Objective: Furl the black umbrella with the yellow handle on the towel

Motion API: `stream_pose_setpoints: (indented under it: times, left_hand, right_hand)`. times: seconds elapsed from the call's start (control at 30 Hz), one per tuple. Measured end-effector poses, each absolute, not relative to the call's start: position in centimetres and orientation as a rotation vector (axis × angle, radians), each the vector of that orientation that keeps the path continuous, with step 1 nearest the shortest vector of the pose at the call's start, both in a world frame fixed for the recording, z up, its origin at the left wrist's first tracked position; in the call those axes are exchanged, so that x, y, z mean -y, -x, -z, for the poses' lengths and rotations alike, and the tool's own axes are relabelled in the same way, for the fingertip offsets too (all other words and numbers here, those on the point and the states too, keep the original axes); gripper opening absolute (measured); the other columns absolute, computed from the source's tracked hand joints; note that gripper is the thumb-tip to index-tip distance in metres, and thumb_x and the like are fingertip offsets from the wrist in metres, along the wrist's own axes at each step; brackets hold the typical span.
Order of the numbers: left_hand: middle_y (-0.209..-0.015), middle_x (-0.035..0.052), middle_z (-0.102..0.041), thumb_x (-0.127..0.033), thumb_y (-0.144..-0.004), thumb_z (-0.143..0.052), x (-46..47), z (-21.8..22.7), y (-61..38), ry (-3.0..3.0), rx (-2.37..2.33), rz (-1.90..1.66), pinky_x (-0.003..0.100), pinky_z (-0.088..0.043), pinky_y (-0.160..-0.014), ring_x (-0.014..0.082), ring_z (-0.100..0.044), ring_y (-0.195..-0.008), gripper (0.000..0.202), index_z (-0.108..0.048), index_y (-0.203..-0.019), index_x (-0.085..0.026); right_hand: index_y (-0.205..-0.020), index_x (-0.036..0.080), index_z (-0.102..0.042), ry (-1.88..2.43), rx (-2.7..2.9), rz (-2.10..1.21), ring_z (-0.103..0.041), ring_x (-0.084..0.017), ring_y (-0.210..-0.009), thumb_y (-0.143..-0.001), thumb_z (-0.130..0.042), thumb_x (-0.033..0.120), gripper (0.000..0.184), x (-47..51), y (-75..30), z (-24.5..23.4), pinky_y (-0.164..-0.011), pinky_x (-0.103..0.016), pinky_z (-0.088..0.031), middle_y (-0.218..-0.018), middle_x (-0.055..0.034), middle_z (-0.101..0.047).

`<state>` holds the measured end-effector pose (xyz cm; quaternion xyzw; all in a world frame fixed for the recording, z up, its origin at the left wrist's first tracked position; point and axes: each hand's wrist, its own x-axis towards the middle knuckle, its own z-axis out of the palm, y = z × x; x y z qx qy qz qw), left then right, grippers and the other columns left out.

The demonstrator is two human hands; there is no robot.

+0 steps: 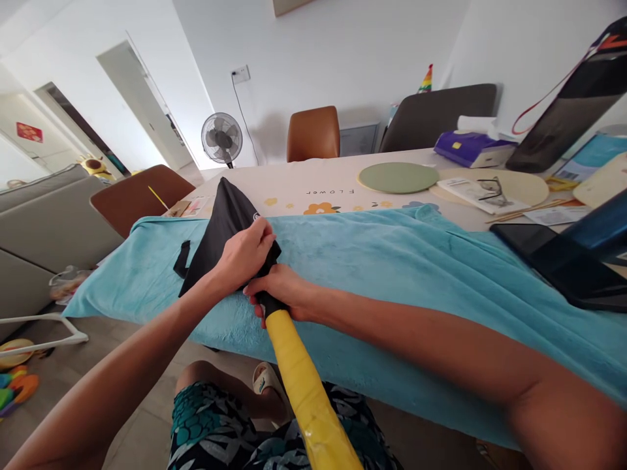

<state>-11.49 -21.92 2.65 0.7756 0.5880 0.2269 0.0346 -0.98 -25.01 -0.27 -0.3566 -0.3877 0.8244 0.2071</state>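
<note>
A racket with a yellow-wrapped handle [306,391] points toward me, its head inside a black fabric cover [220,228] that lies on a turquoise towel [392,261] spread over the table. My left hand [245,253] is closed on the lower edge of the black cover, near the racket's throat. My right hand [279,294] is wrapped around the racket just above the yellow grip, touching the left hand. A black strap [181,259] hangs from the cover's left side.
Beyond the towel the table holds a green round mat [398,177], papers with glasses [482,192], a purple tissue box [473,149] and a dark laptop [558,261]. Brown chairs [313,134] stand around it, with a fan [222,138] behind and a grey sofa [44,222] left.
</note>
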Motion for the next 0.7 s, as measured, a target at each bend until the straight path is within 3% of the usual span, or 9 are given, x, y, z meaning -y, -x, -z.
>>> stream_pose_setpoints:
  times: [0.17, 0.23, 0.53, 0.7]
  left_hand:
    - [-0.067, -0.0037, -0.050, -0.026, -0.081, -0.047, 23.1, -2.5, 11.9, -2.071, -1.611, -1.308, 0.020, -0.039, -0.054, 0.0082, -0.048, -0.058, 0.008, -0.045, -0.078, -0.019]
    - [-0.072, -0.0032, -0.052, -0.028, -0.080, -0.049, 23.8, -2.1, 12.4, -2.067, -1.621, -1.376, 0.020, -0.041, -0.057, 0.0085, -0.051, -0.062, 0.008, -0.047, -0.082, -0.020]
    - [-0.093, 0.0011, -0.059, -0.025, -0.081, -0.046, 23.5, -1.6, 13.8, -2.362, -1.869, -1.124, 0.028, -0.045, -0.074, 0.0140, -0.056, -0.083, 0.015, -0.054, -0.093, -0.021]
    - [-0.119, 0.0077, -0.052, -0.039, -0.069, -0.062, 23.1, -1.2, 12.2, -2.478, -1.864, -0.825, 0.038, -0.040, -0.092, 0.0244, -0.046, -0.112, 0.050, -0.048, -0.113, -0.019]
  right_hand:
    - [-0.061, 0.014, -0.045, 1.007, 1.068, -2.295, -0.050, -0.010, -0.036, -0.070, -0.053, 0.006, 0.014, 25.7, 0.9, -1.0, -0.041, -0.024, -0.050, -0.044, 0.0030, -0.049]
    - [-0.060, 0.013, -0.045, 1.021, 1.077, -2.299, -0.052, -0.011, -0.036, -0.068, -0.053, 0.005, 0.015, 26.0, 1.1, -0.6, -0.041, -0.023, -0.049, -0.043, 0.0027, -0.050]
    - [-0.057, 0.014, -0.044, 1.175, 1.118, -2.328, -0.050, -0.010, -0.035, -0.069, -0.055, 0.008, 0.017, 26.4, 1.6, 2.1, -0.037, -0.021, -0.045, -0.041, 0.0035, -0.048]
    - [-0.064, 0.015, -0.043, 1.068, 1.127, -2.300, -0.051, -0.012, -0.036, -0.069, -0.054, 0.006, 0.015, 26.4, 1.4, 2.2, -0.037, -0.023, -0.045, -0.043, 0.0048, -0.048]
